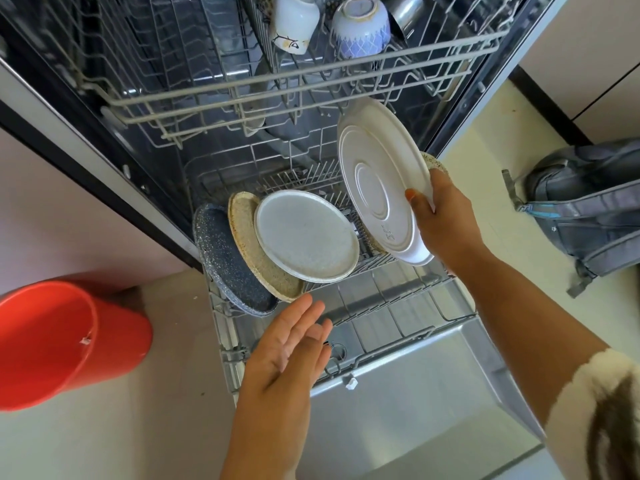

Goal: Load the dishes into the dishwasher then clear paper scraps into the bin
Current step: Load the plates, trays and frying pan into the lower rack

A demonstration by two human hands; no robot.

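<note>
Dishwasher open, both racks pulled out. Lower rack (pixel 398 299) holds three plates on edge at its left end, leaning against each other: dark blue speckled plate (pixel 228 268) outermost, beige speckled plate (pixel 256 261) in the middle, grey-white plate (pixel 306 235) nearest centre. Upper rack (pixel 277 88) holds two cups upside down: white cup (pixel 294 22) and blue-patterned cup (pixel 362 26); something metal behind them, can't tell what.

Right hand (pixel 443 220) grips a large white plate (pixel 381 181) by its rim, thumb on the underside, held tilted above the lower rack's right side. Underside shows concentric rings and a small stamp. A second speckled rim (pixel 434 164) peeks from behind it, also in that hand.

Left hand (pixel 287 358) hovers over the rack front, fingers straight and slightly spread, holding nothing.

Red bin (pixel 62 341) on the floor left of the door (pixel 415 393); grey backpack (pixel 588 209) on the right.
</note>
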